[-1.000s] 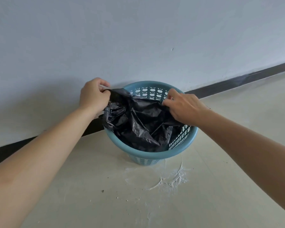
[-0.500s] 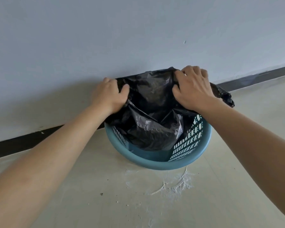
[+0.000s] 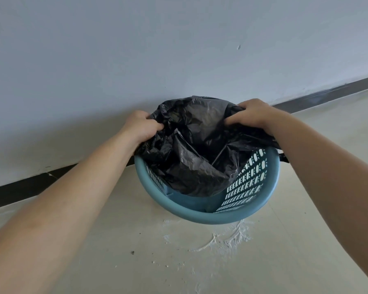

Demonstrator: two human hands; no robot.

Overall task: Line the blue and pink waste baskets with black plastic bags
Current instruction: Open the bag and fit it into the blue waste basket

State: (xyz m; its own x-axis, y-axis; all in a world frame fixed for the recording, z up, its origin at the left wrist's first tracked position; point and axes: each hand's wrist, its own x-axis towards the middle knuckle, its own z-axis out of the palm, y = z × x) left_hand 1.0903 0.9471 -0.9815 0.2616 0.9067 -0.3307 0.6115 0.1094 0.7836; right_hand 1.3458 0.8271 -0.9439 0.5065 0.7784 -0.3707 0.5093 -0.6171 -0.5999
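A round blue waste basket [image 3: 202, 216] with perforated walls stands on the floor against the wall. A crumpled black plastic bag [image 3: 191, 149] hangs inside it, its mouth pulled over the far rim. My left hand [image 3: 141, 127] grips the bag's edge at the basket's far left rim. My right hand [image 3: 253, 113] grips the bag's edge at the far right rim. The near rim and the near inner wall of the basket are bare. A bit of the bag sticks out past my right forearm. No pink basket is in view.
A pale grey wall [image 3: 179, 49] with a black skirting strip [image 3: 19, 192] rises right behind the basket. The beige floor [image 3: 136, 262] shows white powdery smears [image 3: 225, 240] and small crumbs in front of the basket.
Both hands have carried the bag's edge from the basket's middle to the far rim and spread apart to its left and right sides. The bag's mouth is wider.
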